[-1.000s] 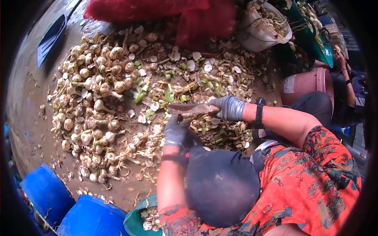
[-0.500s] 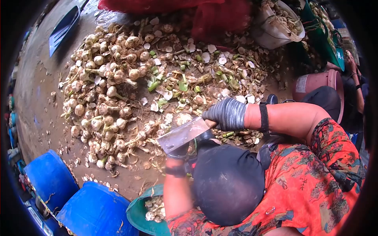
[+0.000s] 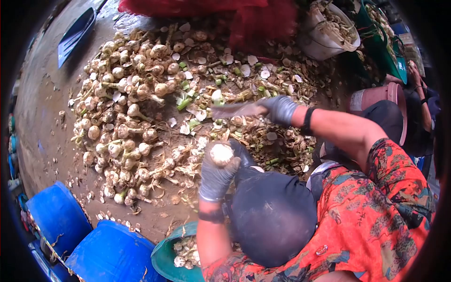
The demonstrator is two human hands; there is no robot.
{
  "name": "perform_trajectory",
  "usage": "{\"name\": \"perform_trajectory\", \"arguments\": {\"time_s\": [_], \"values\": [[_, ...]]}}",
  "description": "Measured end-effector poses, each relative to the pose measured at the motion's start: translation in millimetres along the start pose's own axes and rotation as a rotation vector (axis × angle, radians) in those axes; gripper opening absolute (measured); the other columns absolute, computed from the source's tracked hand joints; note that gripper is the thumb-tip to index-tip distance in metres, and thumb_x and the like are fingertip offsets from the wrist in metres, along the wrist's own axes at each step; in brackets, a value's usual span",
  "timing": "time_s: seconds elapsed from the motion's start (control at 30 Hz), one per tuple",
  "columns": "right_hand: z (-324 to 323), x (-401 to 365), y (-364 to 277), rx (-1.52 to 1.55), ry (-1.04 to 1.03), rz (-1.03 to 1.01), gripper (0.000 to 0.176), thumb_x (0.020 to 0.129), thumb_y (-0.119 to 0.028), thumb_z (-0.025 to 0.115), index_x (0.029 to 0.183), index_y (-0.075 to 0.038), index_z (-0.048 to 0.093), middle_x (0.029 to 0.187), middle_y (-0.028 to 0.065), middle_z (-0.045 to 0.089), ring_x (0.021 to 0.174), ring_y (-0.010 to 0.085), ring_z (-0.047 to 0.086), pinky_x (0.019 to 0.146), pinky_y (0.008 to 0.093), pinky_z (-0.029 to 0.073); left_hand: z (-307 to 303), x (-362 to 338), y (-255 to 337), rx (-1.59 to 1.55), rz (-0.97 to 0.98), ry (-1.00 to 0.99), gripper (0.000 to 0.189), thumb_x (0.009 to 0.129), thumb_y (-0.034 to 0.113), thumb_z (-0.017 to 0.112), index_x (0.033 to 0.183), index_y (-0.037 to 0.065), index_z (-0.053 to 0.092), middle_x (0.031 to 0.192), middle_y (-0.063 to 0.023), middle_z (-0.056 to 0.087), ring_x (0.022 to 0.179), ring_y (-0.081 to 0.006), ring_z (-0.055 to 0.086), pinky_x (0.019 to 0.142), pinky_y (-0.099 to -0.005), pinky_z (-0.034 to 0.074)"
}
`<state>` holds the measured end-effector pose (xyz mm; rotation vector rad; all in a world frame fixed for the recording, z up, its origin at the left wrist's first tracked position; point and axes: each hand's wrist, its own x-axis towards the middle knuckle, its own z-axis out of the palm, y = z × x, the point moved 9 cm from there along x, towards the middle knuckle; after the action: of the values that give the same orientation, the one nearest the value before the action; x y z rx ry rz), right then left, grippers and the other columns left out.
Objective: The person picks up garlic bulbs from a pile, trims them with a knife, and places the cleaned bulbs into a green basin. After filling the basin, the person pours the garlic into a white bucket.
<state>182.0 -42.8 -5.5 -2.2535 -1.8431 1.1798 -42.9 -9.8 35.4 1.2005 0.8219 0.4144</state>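
Observation:
My right hand [image 3: 280, 110], in a grey glove, is closed round the handle of a cleaver [image 3: 236, 111]. The blade, blurred by motion, points left above the garlic scraps. Lower down, my left hand [image 3: 217, 176], also gloved, is wrapped round a garlic bulb [image 3: 221, 154] whose pale round face points up. The blade is apart from this bulb. Left of both hands spreads a big heap of garlic bulbs [image 3: 127, 122] with stalks and roots. Cut stalks, pale slices and dry skins [image 3: 253, 89] lie beyond the blade.
Blue tubs [image 3: 110, 254] and a green basin [image 3: 162, 256] holding garlic stand at bottom left. A white bucket [image 3: 319, 40] of scraps, a pink bucket [image 3: 392, 94] and a green container [image 3: 399, 68] are at right, near another person's hand [image 3: 414, 74]. Red netting [image 3: 188, 5] lies at the top.
My right hand has raised the cleaver up and away from my left hand. My left hand, earlier behind the blade, now shows the garlic bulb in its grip.

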Motion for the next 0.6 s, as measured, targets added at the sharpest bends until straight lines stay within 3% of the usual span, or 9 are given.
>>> {"name": "perform_trajectory", "arguments": {"time_s": [0.1,0.17,0.27,0.3,0.33,0.4,0.43,0.53,0.6], "values": [[12.4,-10.8,17.1,0.046,0.073,0.04,0.031,0.088,-0.018,0.063,0.119,-0.015,0.06,0.092,0.0147,0.07,0.083,0.0299,0.068,0.071,0.0398,0.055,-8.0,0.5,4.7,-0.151,-0.077,0.042,0.061,0.075,0.03,0.086,0.118,0.007,0.052,0.096,-0.0001,0.059,0.087,-0.0102,0.058,0.075,-0.0251,0.051],[-9.7,-24.2,-64.8,0.075,0.286,-0.575,0.027,0.089,-0.022,0.064,0.114,-0.012,0.061,0.089,0.0142,0.068,0.083,0.0325,0.065,0.069,0.0426,0.054,-5.0,15.7,1.8,-0.09,-0.087,0.044,0.069,0.072,0.032,0.087,0.123,0.005,0.05,0.105,-0.0061,0.059,0.1,-0.0169,0.057,0.086,-0.0331,0.05],[-13.0,-29.2,-120.5,0.124,0.285,-0.78,0.035,0.089,-0.035,0.068,0.111,-0.009,0.061,0.089,0.0126,0.067,0.079,0.0309,0.064,0.068,0.0416,0.053,8.6,18.1,41.0,0.658,0.445,0.114,0.093,0.066,0.031,0.088,0.139,0.002,0.039,0.135,-0.0184,0.044,0.13,-0.0323,0.038,0.106,-0.0462,0.04],[-11.9,-12.7,-109.1,0.44,0.046,-0.442,0.04,0.087,-0.039,0.07,0.111,-0.008,0.061,0.089,0.012,0.066,0.08,0.0287,0.064,0.071,0.0398,0.052,7.9,16.0,43.9,0.659,0.447,0.12,0.093,0.066,0.031,0.088,0.139,0.002,0.039,0.135,-0.0184,0.044,0.13,-0.0323,0.038,0.106,-0.0462,0.04],[2.8,-8.9,-96.3,0.735,-0.194,-0.086,0.046,0.086,-0.043,0.072,0.111,-0.007,0.061,0.089,0.0115,0.066,0.08,0.0265,0.064,0.073,0.0379,0.052,1.4,12.9,42.0,0.557,0.377,0.139,0.099,0.066,0.03,0.088,0.143,0.004,0.033,0.141,-0.0182,0.037,0.132,-0.0336,0.037,0.107,-0.0459,0.039],[-8.8,-11.0,-99.9,0.71,-0.072,-0.179,0.049,0.084,-0.045,0.073,0.111,-0.007,0.061,0.09,0.0114,0.067,0.082,0.0247,0.065,0.075,0.0367,0.052,-10.4,11.3,10.8,0.047,0.073,0.167,0.101,0.074,0.026,0.081,0.151,0.003,0.019,0.15,-0.0159,0.033,0.141,-0.0273,0.03,0.116,-0.0406,0.025],[-19.1,-14.7,-101.9,0.687,0.048,-0.265,0.051,0.083,-0.047,0.074,0.112,-0.007,0.062,0.091,0.0113,0.067,0.083,0.0229,0.065,0.078,0.0354,0.051,-11.8,15.6,6.2,0.046,0.069,0.167,0.101,0.074,0.026,0.081,0.151,0.003,0.019,0.15,-0.0159,0.033,0.141,-0.0273,0.03,0.116,-0.0406,0.025],[-17.8,-21.7,-108.1,0.581,-0.029,-0.266,0.054,0.079,-0.046,0.077,0.114,-0.008,0.062,0.096,0.0137,0.069,0.091,0.0281,0.067,0.082,0.0378,0.051,19.3,24.4,6.4,-0.636,-0.117,-0.133,0.058,0.085,0.032,0.074,0.129,0.0,0.052,0.126,-0.0155,0.059,0.117,-0.0305,0.058,0.097,-0.0433,0.049],[-17.1,-23.2,-109.4,0.453,-0.069,-0.328,0.055,0.077,-0.042,0.078,0.119,-0.01,0.06,0.1,0.0162,0.067,0.095,0.0336,0.066,0.082,0.0405,0.051,26.2,29.7,21.9,0.598,0.352,-0.145,0.034,0.088,0.017,0.069,0.116,0.004,0.057,0.109,-0.0119,0.065,0.104,-0.0279,0.063,0.088,-0.0406,0.051]]}}
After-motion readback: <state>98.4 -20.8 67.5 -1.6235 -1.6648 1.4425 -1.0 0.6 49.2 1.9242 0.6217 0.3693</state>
